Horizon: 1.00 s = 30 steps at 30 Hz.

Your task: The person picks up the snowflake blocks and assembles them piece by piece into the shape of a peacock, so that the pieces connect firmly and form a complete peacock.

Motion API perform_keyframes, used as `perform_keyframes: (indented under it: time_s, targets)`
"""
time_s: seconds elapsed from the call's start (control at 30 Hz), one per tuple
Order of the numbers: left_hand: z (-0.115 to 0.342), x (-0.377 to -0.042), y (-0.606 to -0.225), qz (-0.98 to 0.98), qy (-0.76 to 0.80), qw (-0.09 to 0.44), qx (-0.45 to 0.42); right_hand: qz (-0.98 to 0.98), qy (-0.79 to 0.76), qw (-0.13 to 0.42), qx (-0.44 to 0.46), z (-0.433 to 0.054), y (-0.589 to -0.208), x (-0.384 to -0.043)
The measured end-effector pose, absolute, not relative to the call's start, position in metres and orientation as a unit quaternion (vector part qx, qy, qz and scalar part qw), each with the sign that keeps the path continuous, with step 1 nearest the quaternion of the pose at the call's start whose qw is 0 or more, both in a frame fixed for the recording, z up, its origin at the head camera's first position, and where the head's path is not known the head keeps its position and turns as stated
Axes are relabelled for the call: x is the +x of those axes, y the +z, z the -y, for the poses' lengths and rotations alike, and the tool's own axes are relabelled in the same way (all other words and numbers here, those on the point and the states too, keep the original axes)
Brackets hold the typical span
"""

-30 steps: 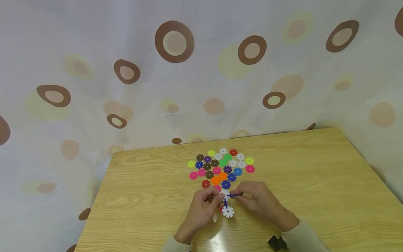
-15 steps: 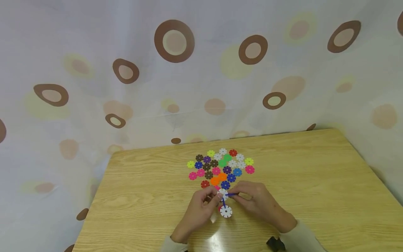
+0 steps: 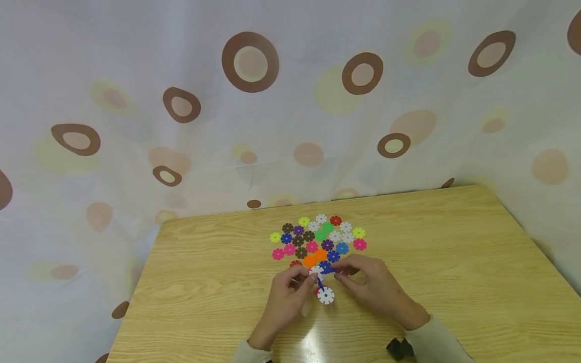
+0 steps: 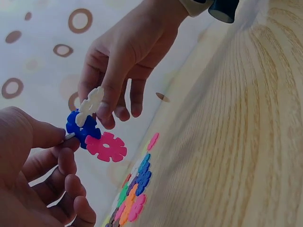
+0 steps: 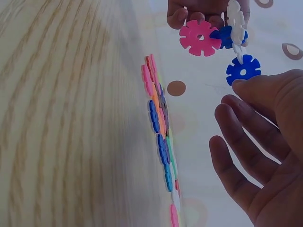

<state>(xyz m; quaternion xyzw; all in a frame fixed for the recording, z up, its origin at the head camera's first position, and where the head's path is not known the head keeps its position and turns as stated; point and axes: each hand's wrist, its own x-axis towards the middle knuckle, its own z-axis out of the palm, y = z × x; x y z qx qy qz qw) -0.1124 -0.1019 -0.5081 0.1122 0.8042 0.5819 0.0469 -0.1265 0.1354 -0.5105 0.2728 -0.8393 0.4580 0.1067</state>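
Observation:
Several notched plastic discs are joined into a small cluster between both hands. My left hand (image 3: pixel 283 297) pinches a white disc (image 3: pixel 316 273) of it between thumb and forefinger. My right hand (image 3: pixel 379 287) has thumb and forefinger on a blue disc (image 5: pixel 243 72), which is slotted to the white one. From the held white disc another blue disc (image 4: pixel 81 127) runs toward the person, linked to a pink disc (image 4: pixel 106 146) and a second white disc (image 3: pixel 326 295). The right hand's other fingers are spread loosely.
Loose discs in many colours lie spread on the wooden table (image 3: pixel 209 302) just beyond the hands, among them a pink disc (image 3: pixel 360 244) and an orange disc (image 3: pixel 310 261). A black object (image 3: pixel 400 349) is beside the right sleeve. A patterned curtain (image 3: pixel 272 116) hangs behind.
Both hands have shifted slightly away from the person with the joined discs. The blue disc at the right hand now shows more of its face, and the lower white disc has moved up.

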Motion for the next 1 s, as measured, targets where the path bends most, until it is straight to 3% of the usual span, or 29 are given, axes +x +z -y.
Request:
perform_keyframes:
  time_s: [0.53,0.9,1.0]
  targets:
    - [0.1007,-0.1135,-0.5116,-0.790,0.597,0.064,0.126,0.849,0.466,0.036,0.245,-0.1351,-0.5159,-0.1274]
    - [0.1011,-0.1129,-0.5080,-0.793,0.595,0.054,0.123,0.833,0.471,0.063,0.283,-0.1324,-0.5153,-0.1261]
    - [0.1037,-0.1140,-0.5070,-0.779,0.611,0.072,0.123,0.826,0.476,0.058,0.296,-0.1311,-0.5133,-0.1252]
